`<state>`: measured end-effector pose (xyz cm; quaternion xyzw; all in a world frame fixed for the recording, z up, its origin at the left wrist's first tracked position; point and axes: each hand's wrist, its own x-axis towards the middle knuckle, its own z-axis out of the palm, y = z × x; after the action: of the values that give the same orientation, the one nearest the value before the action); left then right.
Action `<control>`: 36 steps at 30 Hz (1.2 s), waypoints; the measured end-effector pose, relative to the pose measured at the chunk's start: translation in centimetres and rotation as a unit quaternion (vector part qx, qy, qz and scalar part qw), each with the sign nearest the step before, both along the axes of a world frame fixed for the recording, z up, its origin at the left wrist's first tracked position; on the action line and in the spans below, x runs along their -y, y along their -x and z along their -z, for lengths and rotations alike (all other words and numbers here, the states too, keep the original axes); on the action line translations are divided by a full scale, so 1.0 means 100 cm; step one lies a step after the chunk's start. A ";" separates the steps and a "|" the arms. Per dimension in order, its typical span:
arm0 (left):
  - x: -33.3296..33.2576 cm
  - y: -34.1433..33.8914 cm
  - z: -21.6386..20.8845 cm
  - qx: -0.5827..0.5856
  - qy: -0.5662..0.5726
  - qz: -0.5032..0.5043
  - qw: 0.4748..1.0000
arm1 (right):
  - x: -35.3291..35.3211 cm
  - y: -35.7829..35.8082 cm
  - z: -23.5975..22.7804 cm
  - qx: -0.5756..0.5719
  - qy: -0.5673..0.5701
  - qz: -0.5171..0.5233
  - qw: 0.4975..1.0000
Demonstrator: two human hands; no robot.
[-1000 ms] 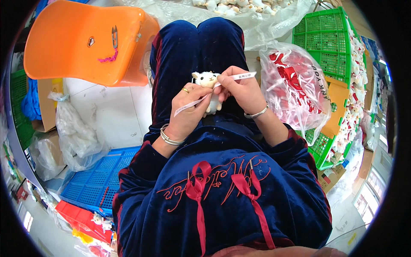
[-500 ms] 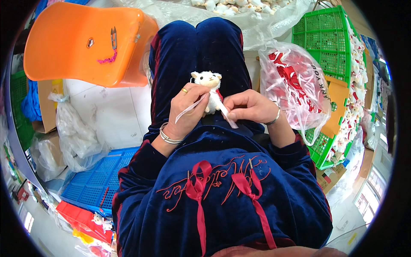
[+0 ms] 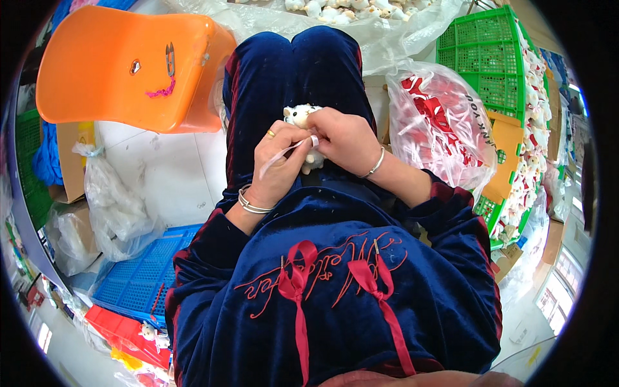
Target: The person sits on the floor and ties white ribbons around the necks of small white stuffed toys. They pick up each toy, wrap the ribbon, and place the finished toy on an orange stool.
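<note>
A small white plush sheep [image 3: 298, 115] rests upright on my lap, its face turned up and partly covered by my fingers. Round its neck runs a pale ribbon [image 3: 277, 158], with one end trailing down across the back of my left hand. My left hand [image 3: 277, 155] pinches the ribbon at the toy's left side. Closed over the toy's chest, my right hand [image 3: 345, 137] grips the ribbon where a short loop stands between both hands. The red piece on the toy's chest is hidden beneath my fingers.
An orange chair [image 3: 129, 64] at left holds thread snips [image 3: 170, 59] with a pink cord. A clear bag of red and white ribboned pieces [image 3: 438, 122] lies right, beside green crates [image 3: 480, 58] and many plush toys. More toys [image 3: 351, 9] lie on plastic sheeting ahead. A blue crate [image 3: 145, 267] is at lower left.
My right hand has moved left and up, from the ribbon's hanging end to the toy's neck. The ribbon's right end no longer hangs straight; a small loop shows between my hands.
</note>
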<state>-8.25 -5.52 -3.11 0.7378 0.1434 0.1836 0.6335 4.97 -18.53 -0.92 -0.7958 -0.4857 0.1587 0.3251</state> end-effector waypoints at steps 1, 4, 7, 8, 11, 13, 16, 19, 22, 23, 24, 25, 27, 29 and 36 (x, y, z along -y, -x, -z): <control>0.000 0.000 0.001 0.016 0.001 0.004 1.000 | 0.000 0.001 0.001 0.016 0.012 -0.018 1.000; -0.005 0.001 0.006 0.043 -0.036 0.029 0.998 | 0.001 -0.003 0.005 0.032 -0.003 -0.081 0.996; -0.005 0.003 0.004 0.051 -0.044 0.036 0.997 | 0.001 -0.007 -0.003 0.007 0.021 -0.092 0.995; -0.005 0.003 0.003 0.046 -0.045 0.034 0.997 | 0.001 -0.009 -0.007 -0.007 0.032 -0.099 0.995; -0.002 0.005 0.000 0.030 -0.049 0.031 0.998 | 0.003 -0.020 -0.018 -0.069 0.071 -0.122 0.988; -0.002 0.007 0.000 0.017 -0.051 0.035 0.998 | 0.005 -0.032 -0.027 -0.141 0.106 -0.143 0.974; -0.003 0.008 -0.004 0.008 -0.065 0.038 0.997 | 0.004 -0.040 -0.031 -0.177 0.160 -0.115 0.964; -0.004 0.008 0.001 0.035 -0.080 0.027 0.996 | 0.007 -0.043 -0.029 -0.178 0.093 -0.077 0.976; -0.003 0.010 -0.003 0.009 -0.075 0.015 0.997 | 0.012 -0.046 -0.030 -0.313 0.017 -0.025 0.949; -0.003 0.010 -0.003 0.006 -0.082 0.017 0.996 | 0.014 -0.040 -0.021 -0.386 -0.043 -0.005 0.921; -0.003 0.009 -0.003 0.003 -0.089 0.017 0.996 | 0.013 -0.034 -0.014 -0.455 -0.102 0.014 0.884; -0.003 0.009 -0.003 0.001 -0.095 0.018 0.995 | 0.010 -0.026 -0.011 -0.463 -0.139 0.019 0.875; -0.002 0.009 -0.006 -0.007 -0.103 0.016 0.995 | 0.012 -0.026 -0.009 -0.574 -0.144 0.039 0.805; -0.003 0.009 -0.009 -0.011 -0.113 0.016 0.993 | 0.011 -0.022 -0.007 -0.650 -0.149 0.052 0.743; -0.017 0.018 -0.022 -0.081 -0.126 0.023 0.988 | 0.016 -0.018 0.002 -0.266 -0.067 0.018 0.962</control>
<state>-10.01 -3.83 -0.89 0.8273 0.1526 0.1251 0.5260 6.82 -20.11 -1.13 -0.7100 -0.3770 0.3257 0.4977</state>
